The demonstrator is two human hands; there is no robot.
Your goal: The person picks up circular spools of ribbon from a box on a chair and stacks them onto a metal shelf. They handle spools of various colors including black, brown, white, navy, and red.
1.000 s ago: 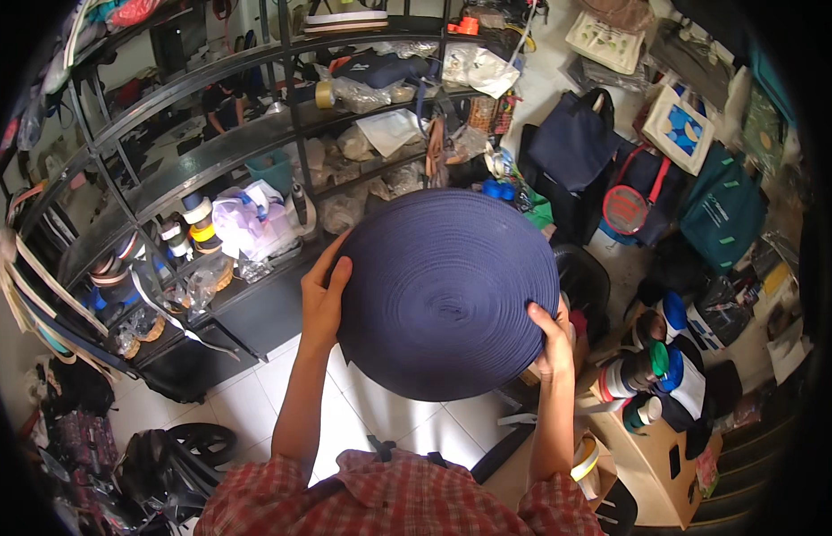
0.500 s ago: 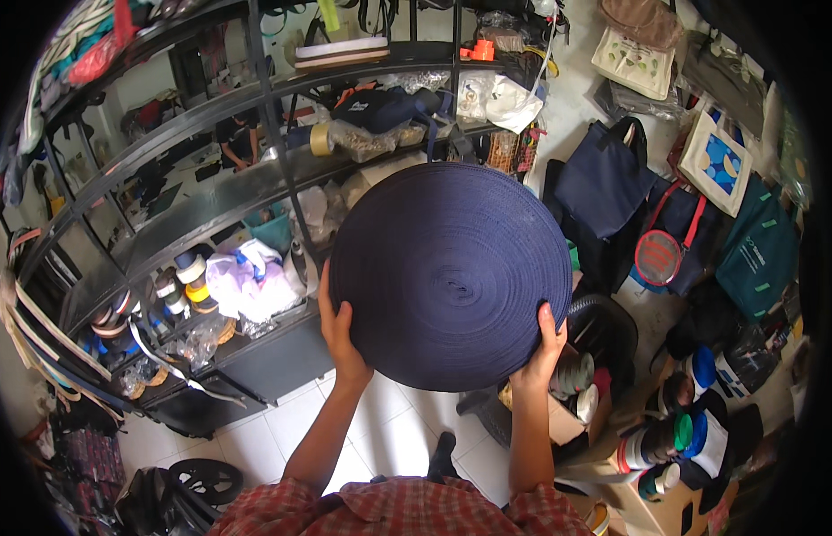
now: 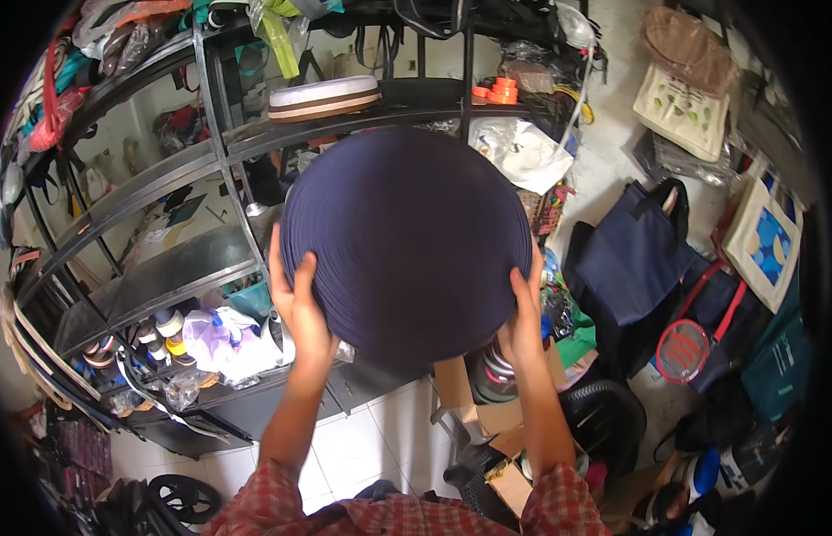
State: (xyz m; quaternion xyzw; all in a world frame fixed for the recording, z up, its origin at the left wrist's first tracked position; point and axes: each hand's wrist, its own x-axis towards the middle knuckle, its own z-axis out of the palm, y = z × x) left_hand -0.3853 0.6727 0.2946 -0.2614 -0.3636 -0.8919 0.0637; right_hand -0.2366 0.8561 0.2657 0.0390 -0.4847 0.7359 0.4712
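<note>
A large, flat roll of dark navy webbing (image 3: 403, 246) is held up between my two hands, its wide round side facing me. My left hand (image 3: 302, 299) grips the lower left rim, thumb on the near side and fingers behind. At the lower right rim, my right hand (image 3: 526, 308) holds it the same way. The roll hides the fingers behind it and the middle of the black metal shelf (image 3: 228, 161).
On an upper shelf lies a white and brown striped roll (image 3: 325, 98), with orange pieces (image 3: 498, 91) to its right. Bags, including a navy tote (image 3: 626, 255), hang on the right wall. Open cardboard boxes (image 3: 514, 487) and a black chair (image 3: 608, 420) stand at the lower right.
The roll has risen toward the shelf and shifted left in view, with both hands still on it. My arms reach farther forward, and more of the upper shelf shows.
</note>
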